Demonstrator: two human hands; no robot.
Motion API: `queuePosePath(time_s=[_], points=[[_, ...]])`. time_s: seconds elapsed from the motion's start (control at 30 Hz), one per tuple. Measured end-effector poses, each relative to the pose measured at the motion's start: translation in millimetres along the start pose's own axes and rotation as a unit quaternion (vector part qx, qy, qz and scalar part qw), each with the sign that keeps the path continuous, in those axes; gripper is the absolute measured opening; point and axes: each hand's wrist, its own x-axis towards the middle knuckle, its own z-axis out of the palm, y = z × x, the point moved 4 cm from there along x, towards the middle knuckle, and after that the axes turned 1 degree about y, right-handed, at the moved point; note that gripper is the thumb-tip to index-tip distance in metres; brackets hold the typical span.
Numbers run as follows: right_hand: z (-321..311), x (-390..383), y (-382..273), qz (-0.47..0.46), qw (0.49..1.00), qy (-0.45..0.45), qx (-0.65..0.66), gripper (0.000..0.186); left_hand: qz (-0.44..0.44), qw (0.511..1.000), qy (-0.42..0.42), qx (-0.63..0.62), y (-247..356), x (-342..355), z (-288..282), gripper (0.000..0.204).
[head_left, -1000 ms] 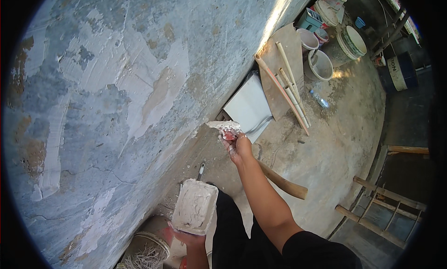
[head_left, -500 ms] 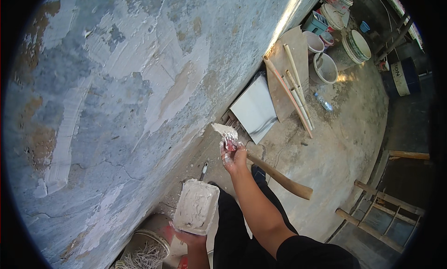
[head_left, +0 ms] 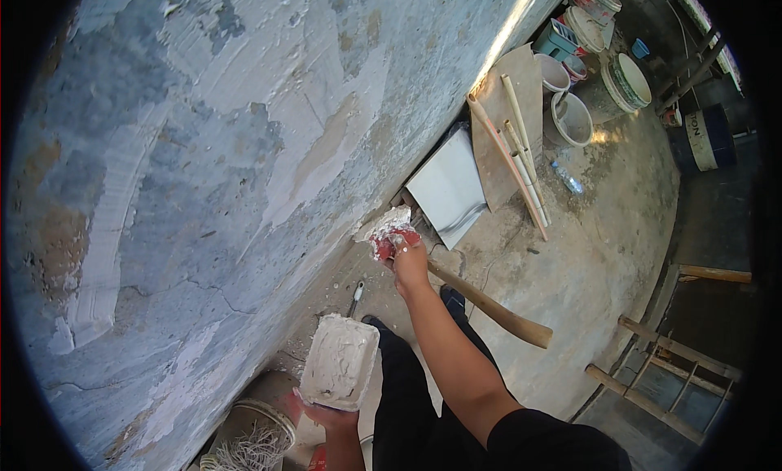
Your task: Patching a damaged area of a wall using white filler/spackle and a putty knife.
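Note:
My right hand [head_left: 406, 263] grips a red-handled scraper [head_left: 383, 231] heaped with white putty, its blade near the low part of the patchy blue-grey wall [head_left: 204, 145]; whether it touches is unclear. My left hand [head_left: 322, 414] holds a rectangular tray [head_left: 338, 361] of pale putty from underneath. A long wooden handle [head_left: 521, 330] lies beyond my right forearm, its far end hidden by my hand. A small tool with a white handle [head_left: 358, 293] is just above the tray in view, on the floor.
Boards [head_left: 444, 186] and several pipes [head_left: 517, 157] lie along the wall. Several buckets [head_left: 570, 121] stand farther back, near a plastic bottle [head_left: 568, 178]. A dark drum [head_left: 705, 137] and wooden ladder [head_left: 668, 357] are at the right. A bucket with stringy material [head_left: 252, 438] is below left.
The scraper has turned in my right hand, showing more red, and shifted slightly left toward the wall. The view has tilted slightly; the tray is nearly in the same spot.

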Motion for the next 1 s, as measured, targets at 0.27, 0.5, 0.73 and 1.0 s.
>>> queuePosePath(time_s=[0.27, 0.5, 0.73, 1.0], points=[[9.0, 15.8, -17.7, -0.052, 0.997, 0.053, 0.007, 0.014, 0.020, 0.999, 0.000, 0.037, 3.6, 4.4, -7.8, 0.076], [22.4, 47.7, -35.2, 0.084, 0.995, -0.022, 0.048, 0.020, 0.005, 1.000, -0.012, 0.009, -1.0, 4.1, 2.1, 0.077], [31.5, 37.6, -48.4, 0.116, 0.986, 0.020, 0.115, 0.022, 0.001, 1.000, -0.005, 0.027, -1.4, 3.6, -2.4, 0.078], [32.3, 30.8, -57.8, 0.133, 0.985, 0.015, 0.107, 0.021, -0.006, 0.999, 0.002, 0.040, -13.9, 0.5, 0.7, 0.077]])
